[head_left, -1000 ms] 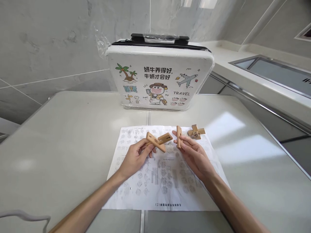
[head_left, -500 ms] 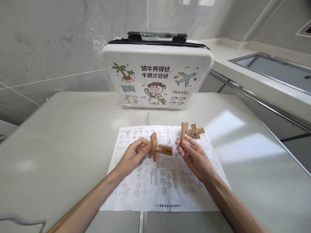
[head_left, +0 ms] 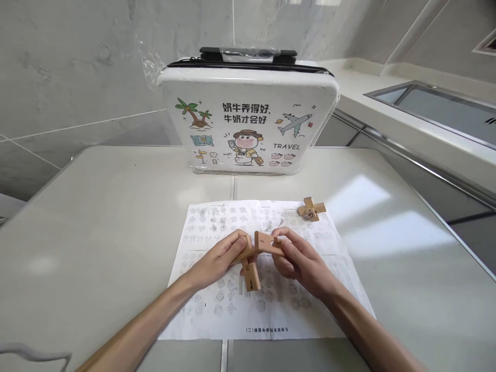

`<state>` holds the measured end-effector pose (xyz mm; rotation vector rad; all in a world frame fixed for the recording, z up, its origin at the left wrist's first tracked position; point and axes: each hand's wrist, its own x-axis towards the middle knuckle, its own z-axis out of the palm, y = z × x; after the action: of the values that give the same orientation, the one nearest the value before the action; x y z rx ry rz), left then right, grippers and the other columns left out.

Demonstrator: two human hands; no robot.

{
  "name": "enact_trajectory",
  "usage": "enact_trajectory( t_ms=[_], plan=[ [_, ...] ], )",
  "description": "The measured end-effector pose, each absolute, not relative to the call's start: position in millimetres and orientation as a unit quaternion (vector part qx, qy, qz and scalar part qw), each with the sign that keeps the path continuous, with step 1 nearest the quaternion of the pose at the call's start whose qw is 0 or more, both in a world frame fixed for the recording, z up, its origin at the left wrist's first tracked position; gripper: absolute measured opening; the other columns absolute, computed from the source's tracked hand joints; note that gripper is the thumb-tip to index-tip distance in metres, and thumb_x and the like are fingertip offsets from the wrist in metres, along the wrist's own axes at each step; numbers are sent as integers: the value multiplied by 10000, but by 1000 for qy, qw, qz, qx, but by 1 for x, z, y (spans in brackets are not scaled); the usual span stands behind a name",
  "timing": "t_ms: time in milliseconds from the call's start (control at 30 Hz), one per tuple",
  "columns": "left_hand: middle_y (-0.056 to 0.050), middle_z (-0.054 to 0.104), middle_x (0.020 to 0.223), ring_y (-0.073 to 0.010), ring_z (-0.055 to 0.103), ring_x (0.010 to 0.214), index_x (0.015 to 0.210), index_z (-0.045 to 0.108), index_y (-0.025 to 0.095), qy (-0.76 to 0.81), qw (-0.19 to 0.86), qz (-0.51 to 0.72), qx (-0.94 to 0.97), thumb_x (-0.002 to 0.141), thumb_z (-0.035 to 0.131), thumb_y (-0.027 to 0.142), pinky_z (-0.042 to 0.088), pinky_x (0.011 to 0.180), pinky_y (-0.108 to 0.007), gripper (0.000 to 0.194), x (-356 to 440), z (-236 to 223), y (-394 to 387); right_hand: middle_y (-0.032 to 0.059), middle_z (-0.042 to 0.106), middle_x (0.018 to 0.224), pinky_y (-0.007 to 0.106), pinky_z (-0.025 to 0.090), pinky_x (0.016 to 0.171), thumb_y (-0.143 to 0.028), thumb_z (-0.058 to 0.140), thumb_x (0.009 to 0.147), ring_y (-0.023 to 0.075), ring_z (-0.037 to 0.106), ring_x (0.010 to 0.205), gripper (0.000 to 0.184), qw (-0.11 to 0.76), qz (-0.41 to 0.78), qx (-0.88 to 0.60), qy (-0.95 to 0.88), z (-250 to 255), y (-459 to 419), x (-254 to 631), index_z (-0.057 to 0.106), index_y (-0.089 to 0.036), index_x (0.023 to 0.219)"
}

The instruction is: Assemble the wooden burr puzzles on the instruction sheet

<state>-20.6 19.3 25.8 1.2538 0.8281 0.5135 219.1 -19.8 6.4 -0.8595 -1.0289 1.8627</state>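
Wooden blocks [head_left: 252,279], joined: holding in left hand [head_left: 225,256], fingers curled closed around. Pinching bar [head_left: 266,243] in right hand [head_left: 300,258], thumb against fingers, between 1 and 2 o'clock of blocks; contact unclear. Holding both over sheet [head_left: 271,318]. Also seeing cluster [head_left: 311,213] at 2 o'clock, case [head_left: 248,93] at 12.

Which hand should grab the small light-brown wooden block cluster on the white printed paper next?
Right, I'd say: your right hand is nearer the cluster at the far right corner of the paper, though that hand holds a flat wooden piece. Your left hand is farther away, gripping joined wooden pieces.
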Motion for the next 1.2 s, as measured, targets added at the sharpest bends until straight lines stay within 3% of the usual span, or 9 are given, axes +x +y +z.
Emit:
enact_trajectory(
  t_ms=[233, 467, 600, 700, 800, 933, 1100, 1200],
  plan=[
    [21, 483, 834, -141, 426, 691, 956, 552, 229, 359, 719, 215, 556, 1051, 514, 666, 388, 651, -278, 448, -19, 28, 19, -88, 359, 661, 251, 243, 524, -552, 587, 1094, 111, 264, 550, 300, 387, 729, -331, -457, 9, -23, 215, 574, -285, 1229],
    [13, 466, 854, -145, 391, 700, 913, 552, 225, 357, 728, 219, 543, 1038, 567, 634, 365, 650, -276, 428, -21, 26, 19, -76, 433, 672, 251, 251, 528, -514, 557, 1121, 106, 293, 562, 271, 366, 751, -322, -445, 12, -24, 213, 573, -267, 1230],
    [-28, 569, 952, -159, 532, 781, 938, 588, 210, 349, 757, 247, 494, 1034, 605, 594, 462, 743, -305, 396, -21, 27, 18, -51, 548, 779, 242, 336, 535, -500, 517, 1139, 90, 393, 559, 269, 367, 771, -297, -426, 13, -25, 209, 523, -266, 1273],
    [-84, 666, 1039, -231, 690, 893, 1098, 611, 200, 309, 803, 231, 455, 1057, 565, 591, 542, 891, -422, 395, -19, 29, 16, -50, 609, 834, 236, 418, 552, -491, 522, 1139, 87, 507, 561, 272, 349, 757, -296, -466, 12, -26, 203, 431, -282, 1288],
    [-119, 678, 1162, -280, 745, 953, 1244, 614, 203, 278, 835, 230, 416, 1038, 616, 574, 555, 943, -491, 424, -18, 28, 14, -59, 630, 849, 220, 434, 519, -493, 511, 1141, 86, 561, 537, 270, 345, 753, -295, -477, 10, -27, 199, 369, -297, 1261],
    [-139, 610, 1358, -274, 694, 1093, 1309, 661, 215, 314, 819, 258, 405, 1020, 651, 577, 538, 975, -427, 463, -21, 21, 15, -44, 628, 805, 214, 420, 486, -499, 511, 1138, 69, 552, 482, 268, 328, 756, -275, -495, 9, -28, 197, 480, -234, 1107],
    [-125, 551, 1446, -227, 622, 1034, 897, 719, 163, 325, 796, 267, 435, 973, 702, 599, 528, 901, -341, 443, -26, 13, 16, -22, 639, 790, 200, 402, 457, -487, 569, 1114, 58, 541, 469, 323, 273, 799, -228, -484, 9, -31, 197, 539, -198, 972],
    [-118, 624, 1330, -209, 639, 974, 1040, 761, 184, 326, 810, 244, 423, 982, 692, 595, 528, 838, -314, 421, -24, 14, 16, -17, 675, 764, 195, 399, 411, -472, 601, 1100, 68, 548, 435, 303, 258, 845, -173, -435, 6, -29, 198, 563, -196, 980]
  ],
)
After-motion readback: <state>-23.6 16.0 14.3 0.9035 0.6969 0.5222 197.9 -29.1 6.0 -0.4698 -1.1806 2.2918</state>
